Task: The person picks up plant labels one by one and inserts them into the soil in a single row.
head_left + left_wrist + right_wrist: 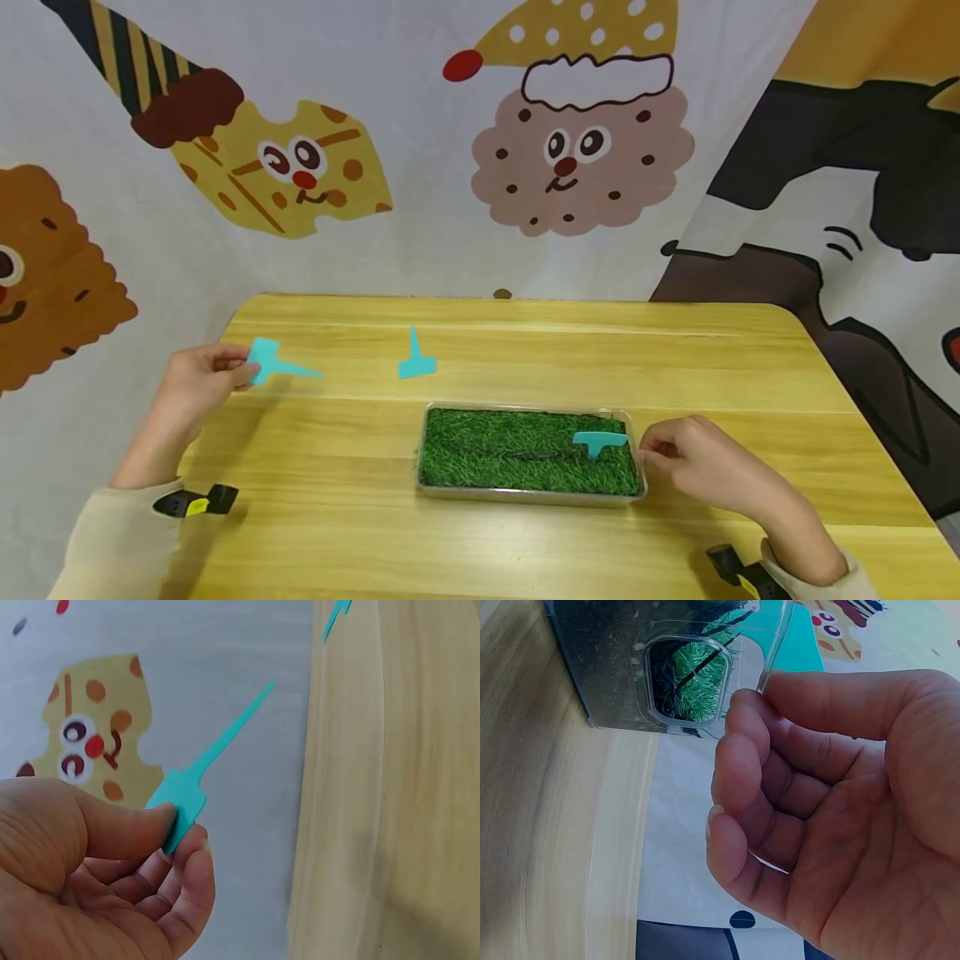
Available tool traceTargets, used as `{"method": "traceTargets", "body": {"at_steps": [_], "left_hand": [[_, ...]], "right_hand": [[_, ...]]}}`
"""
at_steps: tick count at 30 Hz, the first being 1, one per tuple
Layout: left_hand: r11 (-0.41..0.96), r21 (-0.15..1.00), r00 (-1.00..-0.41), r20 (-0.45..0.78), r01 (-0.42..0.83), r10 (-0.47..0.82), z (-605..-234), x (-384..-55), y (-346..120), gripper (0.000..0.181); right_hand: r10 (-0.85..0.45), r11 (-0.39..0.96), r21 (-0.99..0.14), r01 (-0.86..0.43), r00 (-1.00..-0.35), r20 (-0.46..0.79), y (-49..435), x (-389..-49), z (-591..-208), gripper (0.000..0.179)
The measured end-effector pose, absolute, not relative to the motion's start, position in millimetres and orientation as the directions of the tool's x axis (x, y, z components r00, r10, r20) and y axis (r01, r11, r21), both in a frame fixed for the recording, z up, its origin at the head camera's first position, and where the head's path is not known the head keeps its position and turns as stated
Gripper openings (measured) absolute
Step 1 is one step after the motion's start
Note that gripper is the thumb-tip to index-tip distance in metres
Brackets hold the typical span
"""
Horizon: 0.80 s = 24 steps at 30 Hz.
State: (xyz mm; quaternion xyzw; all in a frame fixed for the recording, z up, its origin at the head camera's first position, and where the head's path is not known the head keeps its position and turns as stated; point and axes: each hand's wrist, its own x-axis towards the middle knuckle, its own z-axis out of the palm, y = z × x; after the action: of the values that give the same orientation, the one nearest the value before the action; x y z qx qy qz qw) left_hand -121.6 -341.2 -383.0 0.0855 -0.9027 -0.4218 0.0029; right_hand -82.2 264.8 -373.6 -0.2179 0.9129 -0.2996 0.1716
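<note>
A turquoise T-shaped plant label (264, 360) is pinched by its wide head between the thumb and fingers of my left hand (201, 379), raised above the table's left side. In the left wrist view the tapered stem of that plant label (187, 796) points away from the hand. A second plant label (417, 365) lies flat behind the clear plastic box (525, 495). Green artificial grass (495, 433) fills this box, and a third plant label (598, 439) stands in it near the right end. My right hand (693, 462) pinches the box's right rim (780, 637) between thumb and index finger.
The wooden table (337, 533) ends at a back edge, against a white cloth (427, 167) printed with cartoon figures. A black and yellow wrist device (197, 502) sits at the left sleeve, another wrist device (738, 571) at the right.
</note>
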Motion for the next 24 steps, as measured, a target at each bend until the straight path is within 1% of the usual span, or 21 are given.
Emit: {"method": "traceTargets", "body": {"at_steps": [5, 10, 18, 24], "left_hand": [[0.625, 0.771, -0.984, -0.01, -0.12, -0.177, -376.3, -116.7, -323.2, 0.037], [0.622, 0.78, -0.981, 0.06, -0.07, -0.186, -368.8, -111.9, -307.4, 0.034], [0.611, 0.79, -0.973, 0.171, 0.042, -0.155, -363.9, -107.0, -281.2, 0.027], [0.573, 0.814, -0.972, 0.198, 0.09, -0.129, -361.4, -103.2, -260.0, 0.023]], "right_hand": [[-0.501, 0.727, -0.621, -0.295, -0.845, -0.186, 264.5, -83.0, -373.9, 0.017], [-0.497, 0.73, -0.62, -0.288, -0.846, -0.193, 264.1, -83.3, -373.7, 0.017], [-0.499, 0.726, -0.627, -0.284, -0.844, -0.195, 265.1, -83.1, -373.8, 0.016], [-0.501, 0.719, -0.635, -0.282, -0.844, -0.193, 265.5, -82.6, -373.9, 0.016]]}}
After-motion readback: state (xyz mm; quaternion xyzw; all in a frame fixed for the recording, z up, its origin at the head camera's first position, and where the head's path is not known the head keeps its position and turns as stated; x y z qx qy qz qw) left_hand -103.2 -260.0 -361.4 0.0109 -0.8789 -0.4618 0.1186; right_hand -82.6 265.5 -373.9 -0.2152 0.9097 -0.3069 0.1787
